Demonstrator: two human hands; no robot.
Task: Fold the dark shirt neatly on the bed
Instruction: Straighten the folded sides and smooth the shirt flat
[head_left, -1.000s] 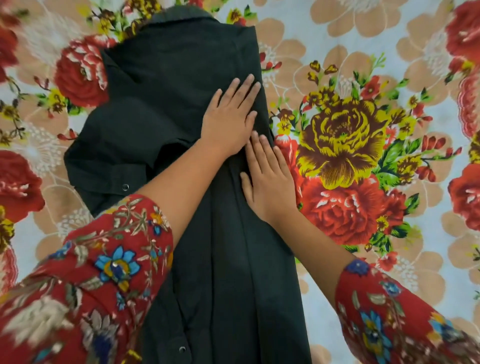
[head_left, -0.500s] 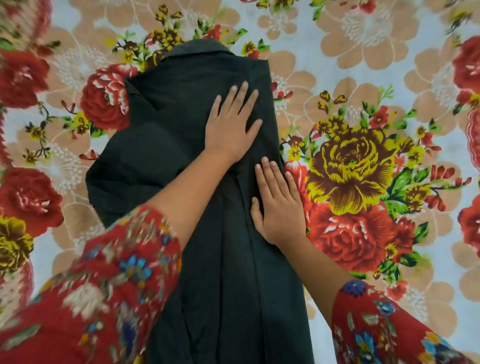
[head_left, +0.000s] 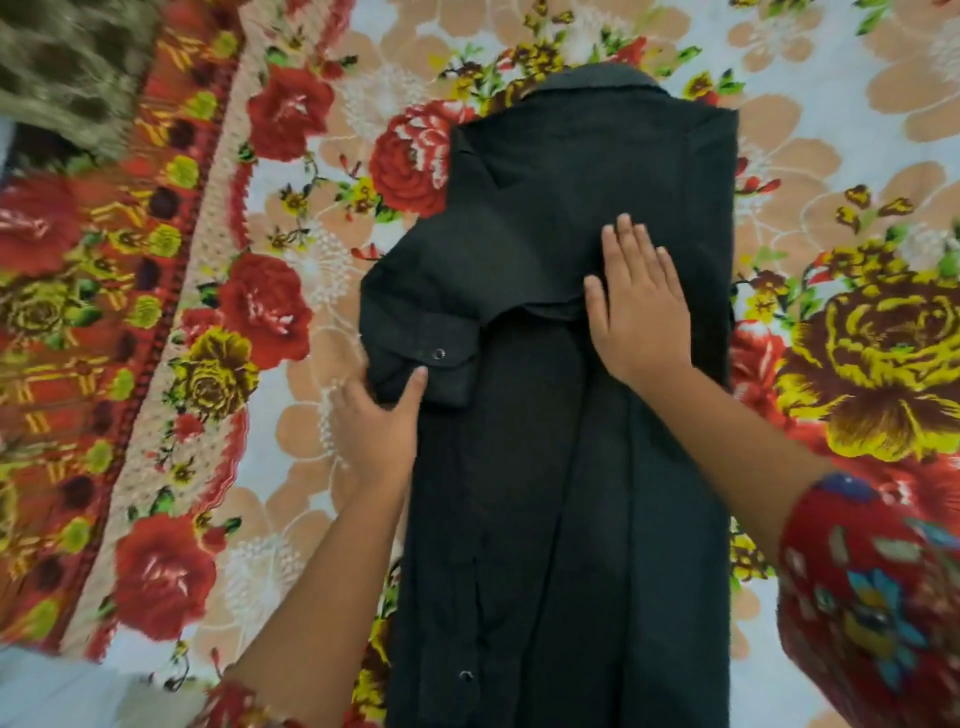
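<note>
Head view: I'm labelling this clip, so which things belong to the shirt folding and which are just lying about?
Job: dark button-up shirt; its snap-buttoned sleeve cuff, gripped by the left hand; right hand, flat on the shirt; floral bedspread underneath.
Lying about: olive patterned cloth, top left; blurry white thing, bottom left.

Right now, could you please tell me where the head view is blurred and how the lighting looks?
Head view: left edge of the bedspread smeared; left hand slightly soft, right hand sharp; light even, no glare; shirt dark, its folds faint.
</note>
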